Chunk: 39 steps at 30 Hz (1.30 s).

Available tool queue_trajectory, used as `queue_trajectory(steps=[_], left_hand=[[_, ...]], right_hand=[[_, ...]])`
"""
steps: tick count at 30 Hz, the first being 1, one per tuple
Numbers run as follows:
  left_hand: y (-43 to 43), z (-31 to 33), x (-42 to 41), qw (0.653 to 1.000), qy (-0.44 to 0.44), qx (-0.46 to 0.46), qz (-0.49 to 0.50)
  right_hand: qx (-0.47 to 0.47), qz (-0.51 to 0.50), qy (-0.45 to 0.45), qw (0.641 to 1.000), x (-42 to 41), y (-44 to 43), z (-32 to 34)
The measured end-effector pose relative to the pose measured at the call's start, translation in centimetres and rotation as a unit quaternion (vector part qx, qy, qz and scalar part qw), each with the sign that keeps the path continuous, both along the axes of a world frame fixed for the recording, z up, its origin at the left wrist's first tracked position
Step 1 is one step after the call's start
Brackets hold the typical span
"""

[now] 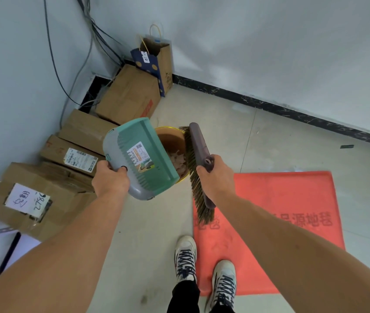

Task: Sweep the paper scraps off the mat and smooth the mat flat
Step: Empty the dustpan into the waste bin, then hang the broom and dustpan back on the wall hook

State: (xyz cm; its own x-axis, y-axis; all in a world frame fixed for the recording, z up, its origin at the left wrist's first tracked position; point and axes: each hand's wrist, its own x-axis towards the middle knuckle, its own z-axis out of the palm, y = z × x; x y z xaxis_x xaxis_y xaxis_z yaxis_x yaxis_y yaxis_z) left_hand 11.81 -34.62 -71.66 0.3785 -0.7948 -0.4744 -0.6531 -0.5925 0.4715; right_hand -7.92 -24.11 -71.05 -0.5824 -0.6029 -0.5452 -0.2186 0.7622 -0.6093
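My left hand [109, 179] grips a green and grey dustpan [141, 157], tipped over a round brown bin with a yellow rim [172, 137]. Paper scraps [179, 162] lie inside the bin. My right hand [215, 175] holds a brush [198, 168] with a dark purple back and straw bristles, hanging bristles-left beside the bin's right edge. A red mat [285, 213] with dark printed characters lies on the floor at the right. No scraps show on it. One of my shoes [223, 283] stands on its near left corner.
Several cardboard boxes [37, 195] line the left wall, with a paper bag [156, 62] in the corner and cables [84, 64] hanging down the wall. A dark skirting strip [292, 111] runs along the far wall. Light floor tiles [202, 105] lie beyond the bin.
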Motion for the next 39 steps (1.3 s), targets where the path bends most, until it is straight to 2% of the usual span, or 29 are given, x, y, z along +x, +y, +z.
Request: queue_trajectory(steps=[7, 12, 18, 22, 30, 34, 39], left_hand=[[-1.2, 4.0, 1.4, 0.999, 0.048, -0.008, -0.002], [-2.3, 8.4, 2.4, 0.99, 0.139, 0.017, -0.019], [-3.1, 16.8, 1.1, 0.963, 0.263, 0.029, -0.039], [-3.4, 22.7, -0.2, 0.948, 0.302, 0.052, -0.087], [-3.1, 34.9, -4.2, 0.928, 0.243, 0.045, -0.28], [-2.0, 40.4, -6.4, 0.904, 0.202, 0.052, -0.374], [-1.0, 45.8, -8.0, 0.871, 0.129, 0.035, -0.473]], right_hand=[[-0.023, -0.003, 0.013, 1.0, -1.2, -0.7, 4.9], [-0.039, -0.011, 0.031, 0.999, -3.2, -0.4, 10.8], [-0.052, -0.032, 0.062, 0.996, -6.7, 1.6, 18.7], [-0.06, -0.042, 0.084, 0.994, -8.9, 3.2, 24.0], [-0.12, 0.023, 0.173, 0.977, -12.7, 5.7, 34.4], [-0.105, 0.095, 0.235, 0.962, -14.4, 6.7, 38.5], [-0.101, 0.12, 0.251, 0.955, -15.9, 8.5, 42.9]])
